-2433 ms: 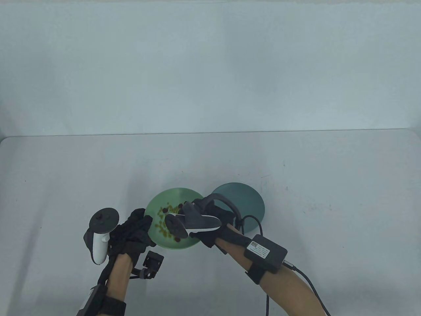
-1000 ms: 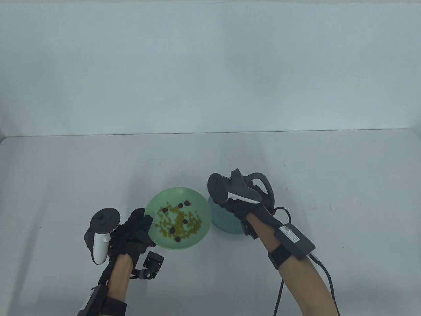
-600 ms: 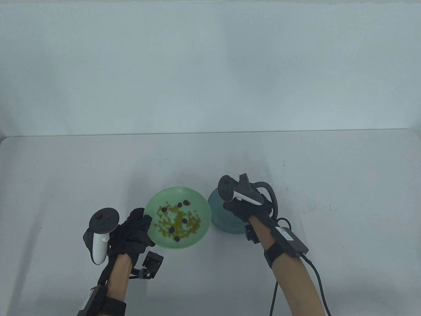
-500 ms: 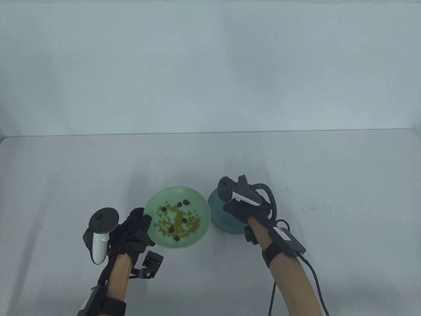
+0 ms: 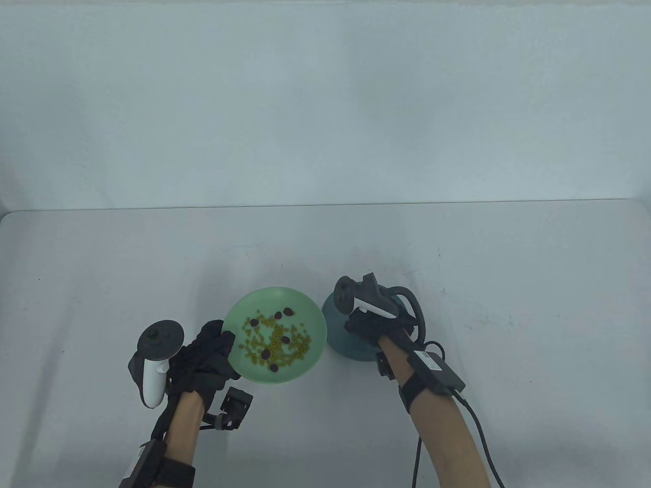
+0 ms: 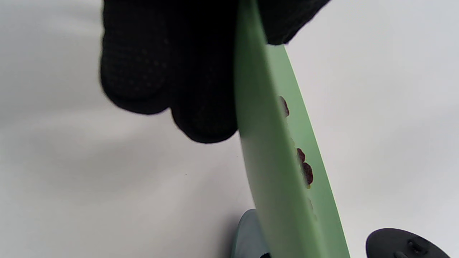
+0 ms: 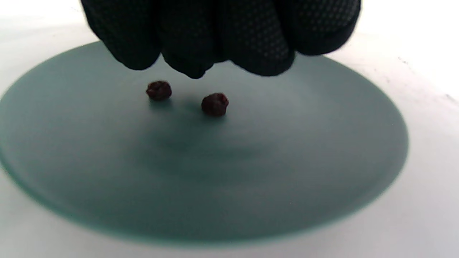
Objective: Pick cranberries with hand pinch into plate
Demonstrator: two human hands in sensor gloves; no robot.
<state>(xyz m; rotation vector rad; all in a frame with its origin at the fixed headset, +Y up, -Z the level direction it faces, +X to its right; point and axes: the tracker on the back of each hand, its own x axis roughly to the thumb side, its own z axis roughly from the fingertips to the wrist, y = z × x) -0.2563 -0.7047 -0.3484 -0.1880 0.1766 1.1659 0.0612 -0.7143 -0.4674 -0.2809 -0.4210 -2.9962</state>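
My right hand [image 5: 379,325] has swung off the green bowl [image 5: 305,305] over the teal plate [image 7: 322,172]; fingers [image 7: 193,39] hang empty above two cranberries [image 7: 214,104]. Left hand [image 5: 203,358] grips the bowl rim.

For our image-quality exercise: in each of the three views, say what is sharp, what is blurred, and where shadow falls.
Table view: evenly lit and sharp; soft shadow left of the green plate.
Left wrist view: the left hand and green plate rim are blurred, too close to the lens.
Right wrist view: the cranberries are fairly sharp; the right hand throws a soft shadow on the teal plate, whose near rim blurs.
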